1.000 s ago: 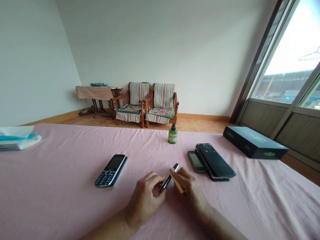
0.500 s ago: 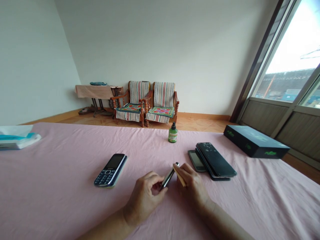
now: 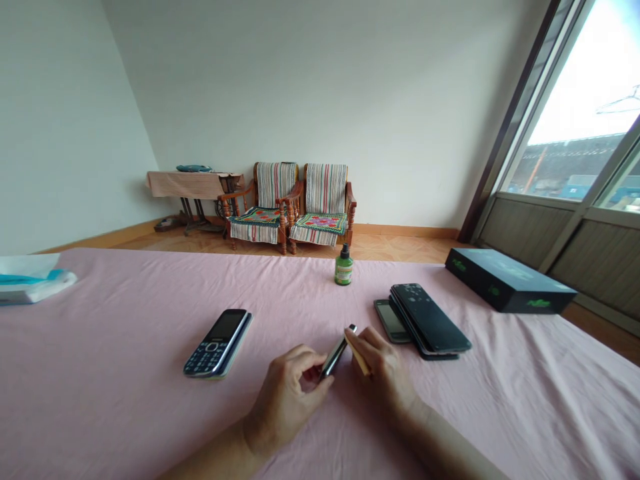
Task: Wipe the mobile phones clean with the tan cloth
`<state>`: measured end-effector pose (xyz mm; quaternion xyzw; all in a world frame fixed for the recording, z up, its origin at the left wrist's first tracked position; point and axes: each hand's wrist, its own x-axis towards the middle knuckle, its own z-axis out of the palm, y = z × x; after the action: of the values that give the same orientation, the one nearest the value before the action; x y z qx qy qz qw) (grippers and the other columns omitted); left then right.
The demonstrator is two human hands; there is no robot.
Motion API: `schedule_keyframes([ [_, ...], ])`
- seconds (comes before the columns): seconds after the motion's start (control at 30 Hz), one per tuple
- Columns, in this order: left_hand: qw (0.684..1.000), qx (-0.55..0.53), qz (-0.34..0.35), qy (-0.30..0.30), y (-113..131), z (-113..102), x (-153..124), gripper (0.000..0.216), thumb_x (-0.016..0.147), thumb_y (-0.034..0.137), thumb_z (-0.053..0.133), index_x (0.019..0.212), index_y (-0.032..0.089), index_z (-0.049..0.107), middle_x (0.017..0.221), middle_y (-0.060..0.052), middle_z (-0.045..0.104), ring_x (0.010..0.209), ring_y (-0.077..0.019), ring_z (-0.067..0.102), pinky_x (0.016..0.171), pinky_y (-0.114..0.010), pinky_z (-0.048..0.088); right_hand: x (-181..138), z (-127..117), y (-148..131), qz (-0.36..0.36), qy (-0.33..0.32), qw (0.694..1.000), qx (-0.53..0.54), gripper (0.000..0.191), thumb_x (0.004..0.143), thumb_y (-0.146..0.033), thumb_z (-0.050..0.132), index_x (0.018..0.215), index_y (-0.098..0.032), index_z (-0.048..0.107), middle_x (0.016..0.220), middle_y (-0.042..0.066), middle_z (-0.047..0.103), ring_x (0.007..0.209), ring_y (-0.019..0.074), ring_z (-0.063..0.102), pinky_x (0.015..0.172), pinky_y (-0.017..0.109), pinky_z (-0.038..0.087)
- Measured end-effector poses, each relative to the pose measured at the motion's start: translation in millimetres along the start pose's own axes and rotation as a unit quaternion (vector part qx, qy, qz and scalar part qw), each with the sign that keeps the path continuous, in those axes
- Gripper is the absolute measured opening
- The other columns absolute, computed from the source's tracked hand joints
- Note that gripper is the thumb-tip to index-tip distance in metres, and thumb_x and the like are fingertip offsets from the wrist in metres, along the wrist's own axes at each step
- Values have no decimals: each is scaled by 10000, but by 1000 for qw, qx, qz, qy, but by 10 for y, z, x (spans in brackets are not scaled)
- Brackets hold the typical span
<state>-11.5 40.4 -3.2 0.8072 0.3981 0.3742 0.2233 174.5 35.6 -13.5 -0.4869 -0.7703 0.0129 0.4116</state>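
My left hand (image 3: 290, 393) is closed on the lower end of a slim mobile phone (image 3: 335, 358), tilted on its edge with its dark, shiny side toward me. My right hand (image 3: 383, 367) pinches a thin tan piece (image 3: 359, 353), perhaps a folded cloth, against the phone's upper end. To the left, a keypad phone (image 3: 215, 347) lies on top of another flat thing. Right of my hands is a stack of dark smartphones (image 3: 430, 320), with a smaller grey phone (image 3: 393, 321) beside it, partly covered.
A pink cloth (image 3: 125, 333) covers the surface. A green spray bottle (image 3: 343, 270) stands upright near the far edge. A black box (image 3: 510, 280) lies at the right, and a tissue pack (image 3: 35, 283) at the far left. Two wooden armchairs (image 3: 320, 207) stand beyond.
The view has shifted slightly. Both hands keep almost the same pose on the phone and the tan piece; nothing was let go.
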Motion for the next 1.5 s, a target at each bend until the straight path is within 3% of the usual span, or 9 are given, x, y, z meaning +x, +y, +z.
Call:
schedule_keyframes([
  [0.13,1000,2,-9,0,-16,10,-12,100,785,120,580,743,175,652,705,-10,612,646,-138,585,586,-206,439,-124,48,-285,-61,-49,995,60,252,854,-66,423,951,-165,634,793,64,584,676,156,577,619,232,487],
  [0.23,1000,2,-9,2,-21,15,-15,105,786,112,576,746,176,648,703,-6,609,647,-136,584,589,-205,439,-116,69,-279,-69,-47,995,52,258,860,-65,414,954,-165,632,802,68,584,695,162,579,630,240,484],
  [0.37,1000,10,6,5,-11,5,-2,168,750,82,584,842,183,680,724,-8,630,659,-143,599,617,-215,457,18,31,27,22,-12,1000,14,292,861,-76,399,979,-158,653,776,46,558,661,140,563,622,222,460],
  [0.47,1000,16,9,7,-9,-1,4,165,740,86,588,843,174,682,726,-15,636,652,-148,603,608,-222,464,88,-7,204,102,-6,995,10,262,868,-111,420,788,-155,666,690,4,515,580,109,533,574,200,415],
  [0.57,1000,16,7,11,-12,1,-2,152,745,88,586,830,172,679,721,-15,635,648,-148,605,605,-224,467,94,-12,247,119,-8,993,11,296,855,-117,440,620,-157,615,619,-20,480,536,93,508,523,188,363],
  [0.83,1000,24,11,17,9,1,1,161,738,75,586,831,170,676,724,-13,632,646,-144,602,606,-221,463,62,11,226,126,-19,992,-9,258,790,-104,490,554,-169,570,628,-17,495,528,92,481,516,195,328],
  [1.1,999,47,11,11,-24,7,-28,183,761,79,565,867,179,675,749,-14,627,674,-148,599,626,-223,455,38,-54,142,89,28,996,5,236,904,-183,423,879,-185,657,750,22,527,649,137,520,637,227,397],
  [1.33,999,47,-3,8,-3,1,-4,174,765,87,569,865,183,674,737,-11,621,665,-147,599,618,-220,449,19,-43,118,44,-11,999,29,224,883,-127,453,924,-196,662,759,30,538,673,149,538,637,229,421],
  [1.5,999,40,-7,6,-30,-3,0,168,774,98,571,874,181,678,744,-13,617,667,-146,598,621,-221,450,31,-26,196,66,4,997,48,216,896,-135,447,964,-197,642,817,41,582,725,154,575,682,237,441],
])
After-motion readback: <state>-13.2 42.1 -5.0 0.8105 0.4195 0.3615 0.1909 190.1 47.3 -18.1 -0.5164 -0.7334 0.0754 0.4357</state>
